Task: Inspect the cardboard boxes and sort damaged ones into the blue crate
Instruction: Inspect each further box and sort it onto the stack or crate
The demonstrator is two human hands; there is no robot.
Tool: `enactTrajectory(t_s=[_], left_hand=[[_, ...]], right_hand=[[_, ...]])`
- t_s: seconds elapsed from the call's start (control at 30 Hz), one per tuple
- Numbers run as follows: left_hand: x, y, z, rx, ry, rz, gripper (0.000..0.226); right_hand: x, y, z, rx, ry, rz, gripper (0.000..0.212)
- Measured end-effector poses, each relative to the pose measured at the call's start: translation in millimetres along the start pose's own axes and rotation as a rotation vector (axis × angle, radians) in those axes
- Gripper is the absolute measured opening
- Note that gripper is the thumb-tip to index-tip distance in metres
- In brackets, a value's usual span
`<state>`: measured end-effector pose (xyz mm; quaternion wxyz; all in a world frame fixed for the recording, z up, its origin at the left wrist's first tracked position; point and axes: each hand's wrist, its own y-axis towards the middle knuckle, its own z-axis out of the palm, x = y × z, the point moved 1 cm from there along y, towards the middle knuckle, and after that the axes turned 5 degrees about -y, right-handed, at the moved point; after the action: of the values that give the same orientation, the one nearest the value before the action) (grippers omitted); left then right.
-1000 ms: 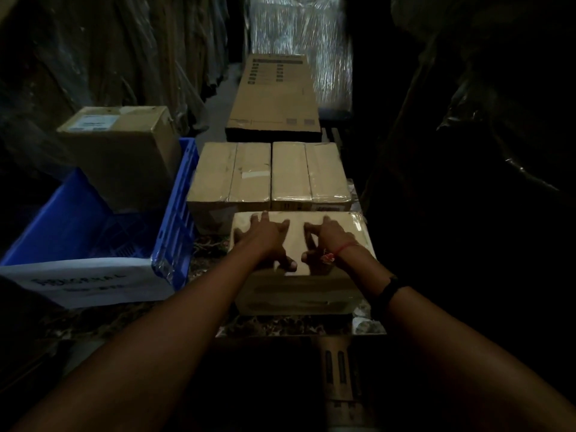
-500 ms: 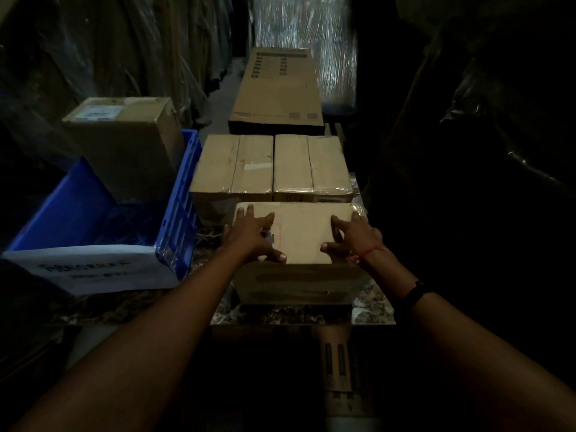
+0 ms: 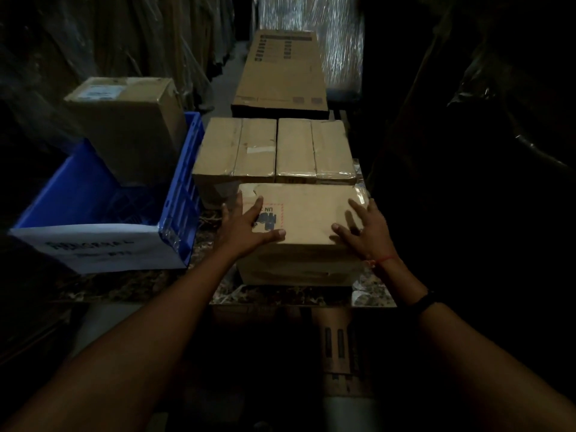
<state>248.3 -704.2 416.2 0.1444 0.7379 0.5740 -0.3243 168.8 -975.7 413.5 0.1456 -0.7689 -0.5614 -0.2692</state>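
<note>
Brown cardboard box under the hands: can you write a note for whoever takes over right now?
Left grip: open, flat on top of the near brown cardboard box.
Right grip: open, flat on the same top.
Blue plastic crate stands left of it, with one tall cardboard box already inside.
To do: judge this box, then the two taped cardboard boxes behind it.

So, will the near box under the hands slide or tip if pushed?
Probably slides, not tips: the near box looks low and wide. Its flat faces seem stiff. The glossy tape at its corner may be slippery.
</note>
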Motion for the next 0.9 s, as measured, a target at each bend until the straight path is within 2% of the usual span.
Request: enactTrajectory(t_s=[0.07,0.1,0.2,0.3,0.37,0.43,0.53,0.6,0.73,0.9], left_hand=[[10,-9,6,-0.119,-0.212,0.049,0.094],[16,-15,9,-0.157,-0.312,0.054,0.094],[35,-39,20,-0.197,-0.496,0.082,0.099],[43,-48,22,-0.174,-0.519,0.158,0.097],[41,-43,17,-0.121,-0.616,0.142,0.092],[36,-36,12,-0.108,-0.705,0.105,0.087],[27,-32,5,-0.135,-0.702,0.098,0.084],[22,-28,0,-0.148,-0.689,0.109,0.079],[12,-10,-11,-0.213,-0.719,0.052,0.065],[24,15,-14,-0.316,-0.566,-0.034,0.063]], right_hand=[[-14,-23,2,-0.139,0.336,0.023,0.071],[-21,-36,6,-0.152,0.415,0.024,0.071],[-38,-69,24,-0.161,0.35,-0.028,0.092],[-49,-72,37,-0.154,0.311,-0.051,0.106],[-49,-65,36,-0.112,0.318,-0.034,0.104],[-44,-59,31,-0.114,0.319,-0.035,0.093],[-32,-48,22,-0.22,0.295,-0.016,0.07],[-24,-42,14,-0.267,0.255,0.0,0.063],[-12,-26,-6,-0.27,0.153,0.046,0.059],[3,-1,-16,-0.148,0.078,0.084,0.069]])
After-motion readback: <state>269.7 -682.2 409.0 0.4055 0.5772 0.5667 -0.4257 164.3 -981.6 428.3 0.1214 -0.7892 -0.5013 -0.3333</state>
